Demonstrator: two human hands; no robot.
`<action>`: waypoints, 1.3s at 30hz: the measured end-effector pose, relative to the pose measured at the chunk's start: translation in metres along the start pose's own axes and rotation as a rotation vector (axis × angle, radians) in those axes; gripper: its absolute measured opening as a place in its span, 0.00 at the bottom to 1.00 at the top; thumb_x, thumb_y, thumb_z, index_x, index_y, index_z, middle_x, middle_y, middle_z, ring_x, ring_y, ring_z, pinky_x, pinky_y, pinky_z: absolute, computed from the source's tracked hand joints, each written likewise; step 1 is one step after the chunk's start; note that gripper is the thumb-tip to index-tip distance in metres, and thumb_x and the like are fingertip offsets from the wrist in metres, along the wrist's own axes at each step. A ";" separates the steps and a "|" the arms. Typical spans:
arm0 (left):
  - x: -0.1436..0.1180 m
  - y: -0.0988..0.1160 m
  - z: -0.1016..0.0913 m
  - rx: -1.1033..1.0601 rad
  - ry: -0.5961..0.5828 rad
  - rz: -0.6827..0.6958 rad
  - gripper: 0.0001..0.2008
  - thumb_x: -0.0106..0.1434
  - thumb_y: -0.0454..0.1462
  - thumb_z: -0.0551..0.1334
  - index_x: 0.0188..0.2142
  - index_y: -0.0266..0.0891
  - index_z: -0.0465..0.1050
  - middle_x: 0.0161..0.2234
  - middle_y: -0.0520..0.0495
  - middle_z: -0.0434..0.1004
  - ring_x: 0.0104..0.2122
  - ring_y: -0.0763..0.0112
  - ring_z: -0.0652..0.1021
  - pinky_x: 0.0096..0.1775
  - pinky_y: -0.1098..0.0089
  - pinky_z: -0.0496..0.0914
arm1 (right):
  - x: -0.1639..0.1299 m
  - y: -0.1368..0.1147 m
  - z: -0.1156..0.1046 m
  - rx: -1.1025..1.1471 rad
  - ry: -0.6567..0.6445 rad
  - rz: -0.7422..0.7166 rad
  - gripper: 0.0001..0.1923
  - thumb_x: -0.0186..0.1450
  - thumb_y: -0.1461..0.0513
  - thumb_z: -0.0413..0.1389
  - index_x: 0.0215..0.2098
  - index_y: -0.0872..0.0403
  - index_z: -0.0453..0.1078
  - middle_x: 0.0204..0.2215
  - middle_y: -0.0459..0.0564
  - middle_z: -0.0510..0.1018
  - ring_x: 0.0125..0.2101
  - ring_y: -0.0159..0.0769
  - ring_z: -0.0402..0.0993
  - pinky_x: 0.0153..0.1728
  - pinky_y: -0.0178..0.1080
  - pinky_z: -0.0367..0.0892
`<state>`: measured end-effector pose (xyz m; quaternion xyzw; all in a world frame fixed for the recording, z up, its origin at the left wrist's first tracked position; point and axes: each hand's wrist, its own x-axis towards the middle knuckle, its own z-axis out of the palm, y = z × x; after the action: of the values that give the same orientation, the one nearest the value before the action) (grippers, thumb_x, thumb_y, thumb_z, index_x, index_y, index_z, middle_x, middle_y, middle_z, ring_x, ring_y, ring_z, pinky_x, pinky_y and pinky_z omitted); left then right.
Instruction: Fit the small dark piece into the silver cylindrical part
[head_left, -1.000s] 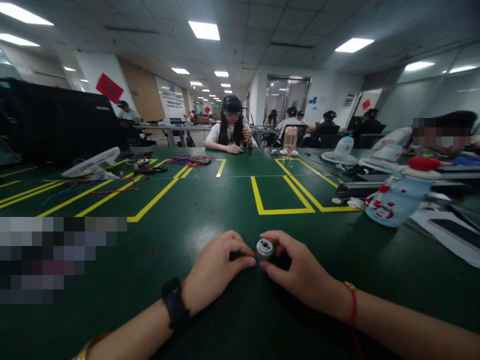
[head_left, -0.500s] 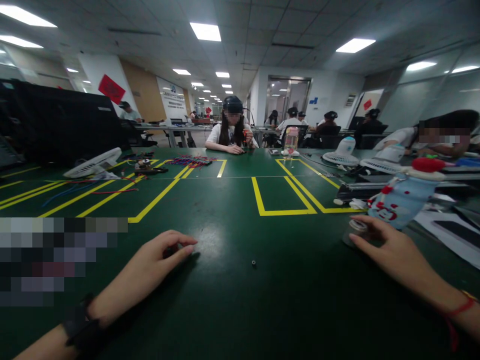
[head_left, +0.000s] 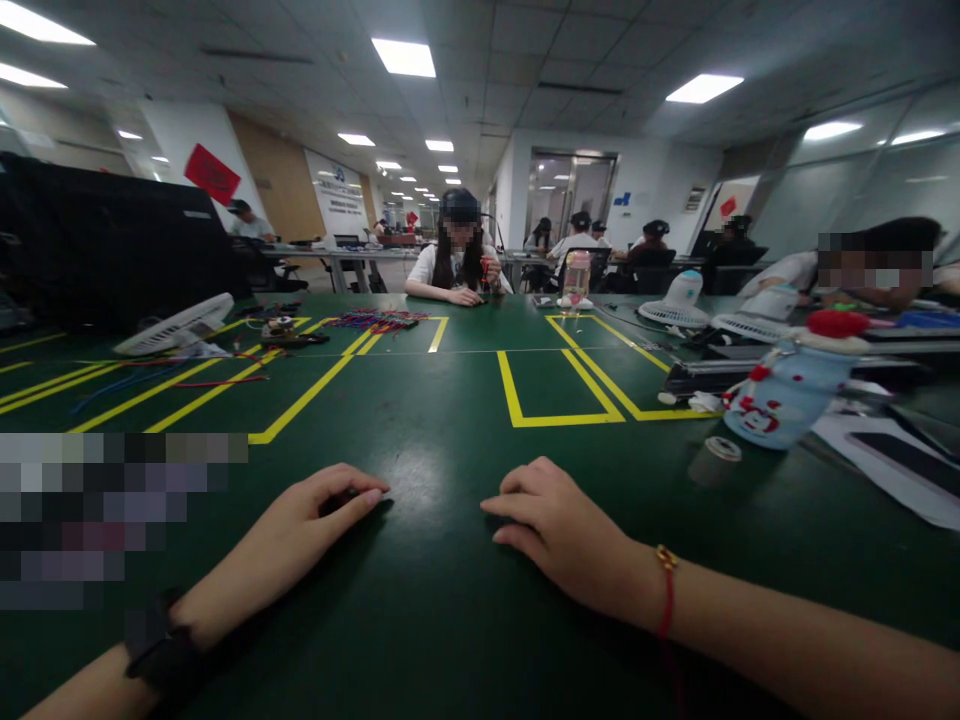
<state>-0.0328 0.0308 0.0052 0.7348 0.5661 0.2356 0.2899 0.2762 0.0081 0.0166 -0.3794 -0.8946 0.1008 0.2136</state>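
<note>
My left hand rests on the green table, thumb and fingertips pressed together. Whatever may be between them is too small to make out. To its right, my right hand reaches in low over the tabletop with thumb and index finger apart. The small dark ring-shaped piece that lay in this area is hidden under or behind that hand. A short greyish cylinder with a pale round top stands upright by itself at the right, apart from both hands.
A light-blue cartoon bottle with a red top stands behind the cylinder. Further right lies a dark phone. Coloured wires and a white fan lie at the far left. A person sits opposite.
My right hand has let go of the cylinder and moved left to the table's middle, covering the small ring-shaped piece. My left hand has hardly moved.
</note>
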 end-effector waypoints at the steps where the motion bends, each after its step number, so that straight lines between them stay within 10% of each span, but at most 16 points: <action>1: -0.001 0.000 -0.001 -0.004 -0.006 0.001 0.17 0.63 0.52 0.57 0.43 0.48 0.75 0.45 0.47 0.77 0.46 0.57 0.76 0.50 0.57 0.67 | 0.004 0.000 0.001 -0.002 -0.004 -0.005 0.10 0.66 0.60 0.52 0.42 0.51 0.74 0.38 0.49 0.75 0.41 0.36 0.67 0.43 0.42 0.64; 8: 0.000 0.003 0.003 -0.013 -0.011 0.024 0.17 0.63 0.52 0.57 0.43 0.48 0.75 0.45 0.46 0.76 0.46 0.55 0.75 0.50 0.54 0.67 | -0.043 0.060 -0.102 -0.405 0.263 0.249 0.13 0.66 0.56 0.49 0.39 0.52 0.74 0.37 0.52 0.77 0.39 0.41 0.70 0.41 0.45 0.63; 12: 0.000 0.004 0.005 0.001 -0.022 0.022 0.16 0.63 0.52 0.57 0.42 0.48 0.75 0.45 0.47 0.75 0.45 0.56 0.75 0.49 0.55 0.68 | -0.086 0.106 -0.150 -0.657 0.157 0.589 0.17 0.63 0.50 0.52 0.34 0.52 0.76 0.33 0.53 0.78 0.32 0.42 0.71 0.33 0.43 0.61; 33: -0.003 0.005 0.002 -0.009 -0.026 0.014 0.15 0.64 0.51 0.57 0.42 0.48 0.75 0.45 0.49 0.75 0.46 0.60 0.74 0.49 0.60 0.66 | -0.104 0.136 -0.155 -0.475 0.015 0.896 0.28 0.58 0.39 0.50 0.42 0.50 0.74 0.38 0.52 0.79 0.35 0.44 0.75 0.36 0.44 0.65; 39: -0.002 0.005 0.003 -0.008 -0.023 0.025 0.15 0.64 0.50 0.57 0.42 0.48 0.75 0.45 0.49 0.75 0.45 0.60 0.75 0.48 0.61 0.67 | -0.120 0.139 -0.144 -0.196 0.028 0.856 0.27 0.54 0.50 0.60 0.50 0.52 0.71 0.43 0.54 0.78 0.38 0.42 0.77 0.40 0.41 0.69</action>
<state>-0.0274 0.0274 0.0067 0.7432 0.5527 0.2330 0.2966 0.5047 0.0204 0.0601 -0.7356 -0.6592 0.0895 0.1278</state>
